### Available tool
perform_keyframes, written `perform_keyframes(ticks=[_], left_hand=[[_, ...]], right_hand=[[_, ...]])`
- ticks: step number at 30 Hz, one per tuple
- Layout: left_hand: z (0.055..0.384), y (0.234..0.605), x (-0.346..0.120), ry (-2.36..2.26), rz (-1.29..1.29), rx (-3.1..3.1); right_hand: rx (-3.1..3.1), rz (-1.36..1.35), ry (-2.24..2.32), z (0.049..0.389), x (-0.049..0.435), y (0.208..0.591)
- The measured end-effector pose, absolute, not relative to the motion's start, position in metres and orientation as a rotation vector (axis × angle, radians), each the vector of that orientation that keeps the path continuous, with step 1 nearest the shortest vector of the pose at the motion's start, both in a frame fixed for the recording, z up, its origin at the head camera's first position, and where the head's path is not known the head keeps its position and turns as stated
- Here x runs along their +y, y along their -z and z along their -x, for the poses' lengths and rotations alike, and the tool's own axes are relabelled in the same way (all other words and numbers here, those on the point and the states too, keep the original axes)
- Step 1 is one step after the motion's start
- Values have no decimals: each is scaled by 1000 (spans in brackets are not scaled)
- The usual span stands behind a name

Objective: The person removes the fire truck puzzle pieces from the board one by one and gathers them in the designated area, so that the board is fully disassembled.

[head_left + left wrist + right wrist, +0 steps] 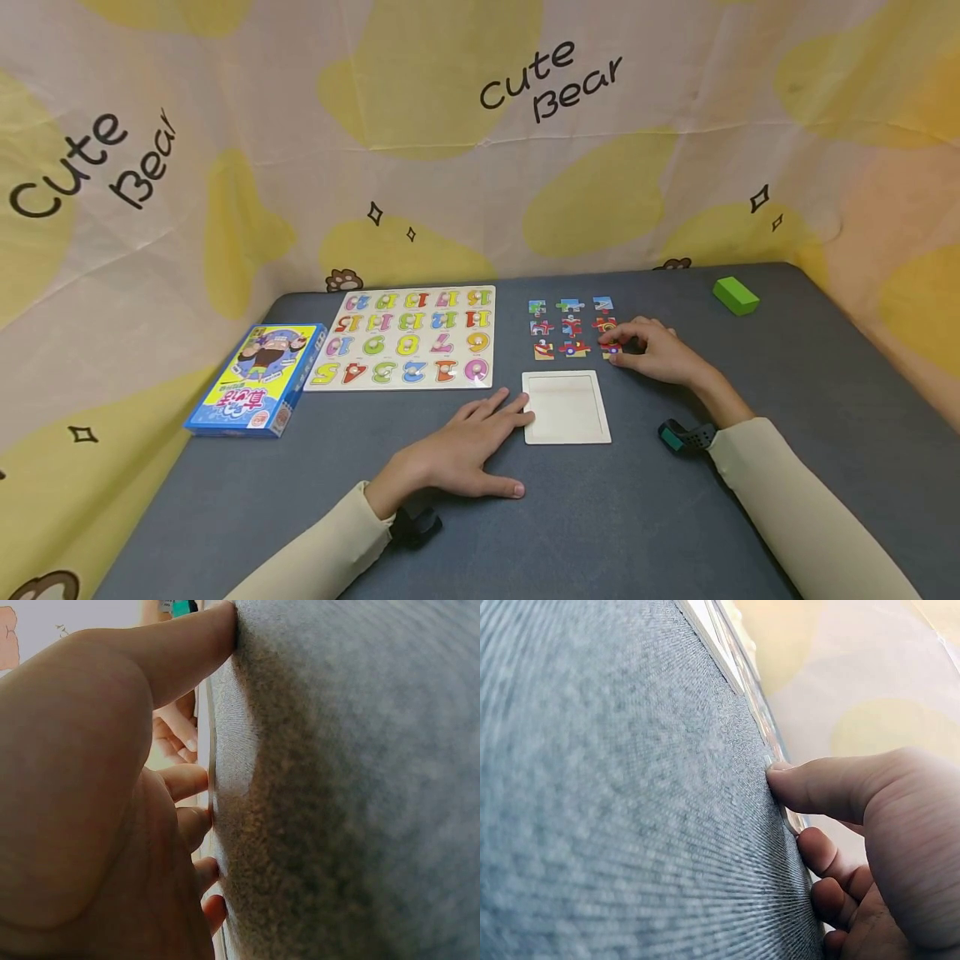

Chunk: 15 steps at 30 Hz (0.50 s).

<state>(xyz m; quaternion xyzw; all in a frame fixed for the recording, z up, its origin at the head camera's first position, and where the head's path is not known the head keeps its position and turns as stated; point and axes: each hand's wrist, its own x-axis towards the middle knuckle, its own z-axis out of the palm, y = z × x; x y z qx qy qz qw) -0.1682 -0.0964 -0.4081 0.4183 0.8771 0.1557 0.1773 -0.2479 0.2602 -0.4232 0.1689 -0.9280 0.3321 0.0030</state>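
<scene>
Several colorful jigsaw puzzle pieces (572, 326) lie in rows on the table. At the near right corner of these rows, my right hand (651, 350) pinches a puzzle piece (612, 352) between thumb and finger; the fingers partly cover it. In the right wrist view, the thumb (802, 784) is low at the table surface beside that piece. A white square puzzle tray (567, 408) lies just nearer than the pieces. My left hand (468, 446) is spread flat, its fingertips touching the tray's left edge and its thumb resting on the table.
A white number board (401, 337) lies at the back left, with a blue and yellow box (255, 379) beside it. A green block (736, 296) stands at the back right. Printed fabric (435, 192) hangs behind the grey table (585, 525).
</scene>
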Motion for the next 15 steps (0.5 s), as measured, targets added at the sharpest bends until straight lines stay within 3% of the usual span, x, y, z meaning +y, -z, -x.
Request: perform_keyframes(ticks=[15], left_hand=[[167,410,-96,-454,-1170,2468]], right_hand=[[-2903,-531,-1068,247,262,427]])
